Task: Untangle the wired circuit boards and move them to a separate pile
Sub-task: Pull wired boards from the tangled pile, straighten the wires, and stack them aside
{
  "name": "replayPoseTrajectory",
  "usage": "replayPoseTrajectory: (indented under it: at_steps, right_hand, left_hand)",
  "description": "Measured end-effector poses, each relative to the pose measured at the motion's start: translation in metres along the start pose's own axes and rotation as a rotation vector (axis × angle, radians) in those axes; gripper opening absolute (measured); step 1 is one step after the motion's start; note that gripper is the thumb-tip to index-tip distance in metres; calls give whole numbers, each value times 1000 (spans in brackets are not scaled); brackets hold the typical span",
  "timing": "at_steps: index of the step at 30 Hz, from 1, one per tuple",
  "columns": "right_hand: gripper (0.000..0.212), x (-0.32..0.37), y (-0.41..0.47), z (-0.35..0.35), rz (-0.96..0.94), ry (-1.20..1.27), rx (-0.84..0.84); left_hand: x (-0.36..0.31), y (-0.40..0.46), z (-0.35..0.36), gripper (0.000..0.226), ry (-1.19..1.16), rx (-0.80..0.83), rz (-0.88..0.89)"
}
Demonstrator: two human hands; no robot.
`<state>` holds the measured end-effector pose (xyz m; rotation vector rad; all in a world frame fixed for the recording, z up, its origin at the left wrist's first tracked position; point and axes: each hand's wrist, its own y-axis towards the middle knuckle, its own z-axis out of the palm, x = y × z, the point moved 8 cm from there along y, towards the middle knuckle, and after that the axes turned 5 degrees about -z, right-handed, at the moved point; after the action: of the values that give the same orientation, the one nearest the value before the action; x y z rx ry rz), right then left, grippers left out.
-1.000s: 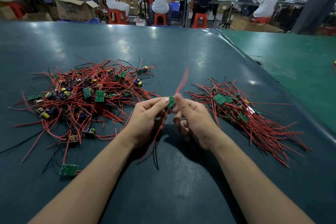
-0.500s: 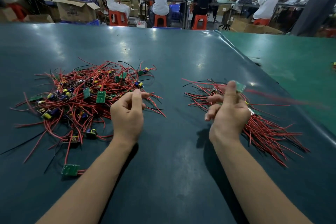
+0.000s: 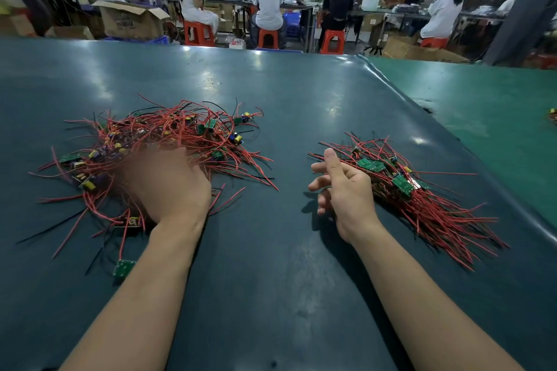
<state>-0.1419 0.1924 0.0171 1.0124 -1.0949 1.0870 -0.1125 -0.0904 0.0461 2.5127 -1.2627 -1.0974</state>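
Left hand (image 3: pixel 168 187) blurred over the tangled pile (image 3: pixel 150 153), grip unclear; right hand (image 3: pixel 343 187) loosely curled, empty.

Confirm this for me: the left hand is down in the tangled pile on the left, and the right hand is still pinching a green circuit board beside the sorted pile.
Not quite. In the head view the right hand holds nothing; its fingers hang loosely curled and apart beside the sorted pile. The rest stands: the left hand, blurred by motion, is down in the tangled pile on the left.
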Motion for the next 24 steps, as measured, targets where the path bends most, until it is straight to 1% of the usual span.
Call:
replayPoseTrajectory:
  at_steps: [3, 5, 6, 8, 9, 10, 11, 12, 13, 15, 17, 18, 20, 22, 24]
  right_hand:
    - [45, 1, -2, 4, -11, -44, 34]
    - [46, 1, -2, 4, -15, -50, 39]
    - [46, 1, -1, 4, -16, -54, 40]
    - [46, 1, -1, 5, -16, -78, 56]
    - [46, 1, -1, 7, -16, -88, 72]
    - [46, 1, -1, 8, -16, -93, 92]
    - [45, 1, -2, 11, -18, -91, 122]
    - [44, 2, -4, 15, -19, -83, 164]
    - [43, 2, -6, 19, -17, -65, 215]
    - [38, 3, -13, 31, -17, 0, 327]
    - [31, 5, -18, 38, -46, 32, 402]
    - [26, 6, -19, 39, -62, 28, 410]
    - [16, 4, -16, 36, -70, 27, 372]
    - [11, 2, -11, 30, -62, 53, 293]
    - [8, 2, -5, 22, -77, 44, 220]
  left_hand:
    - [1, 1, -10, 28, -111, -82, -9]
    - [-4, -2, -24, 26, -235, -191, 53]
    - [-9, -5, -32, 25, -300, -262, 130]
    - [-24, -16, -50, 23, -418, -411, 360]
    - [-32, -25, -56, 23, -488, -460, 486]
    - [-40, -34, -60, 25, -570, -473, 597]
    - [-47, -42, -61, 29, -664, -444, 677]
    - [-54, -49, -59, 33, -761, -377, 715]
    - [-61, -54, -54, 37, -858, -275, 705]
    - [-71, -59, -36, 46, -1027, -16, 570]
    - [-76, -62, -15, 47, -1124, 226, 394]
    - [-78, -62, -5, 43, -1141, 321, 319]
    - [-79, -63, 10, 35, -1167, 467, 218]
    - [-80, -64, 20, 31, -1171, 558, 179]
    - [-82, -65, 26, 29, -1147, 636, 178]
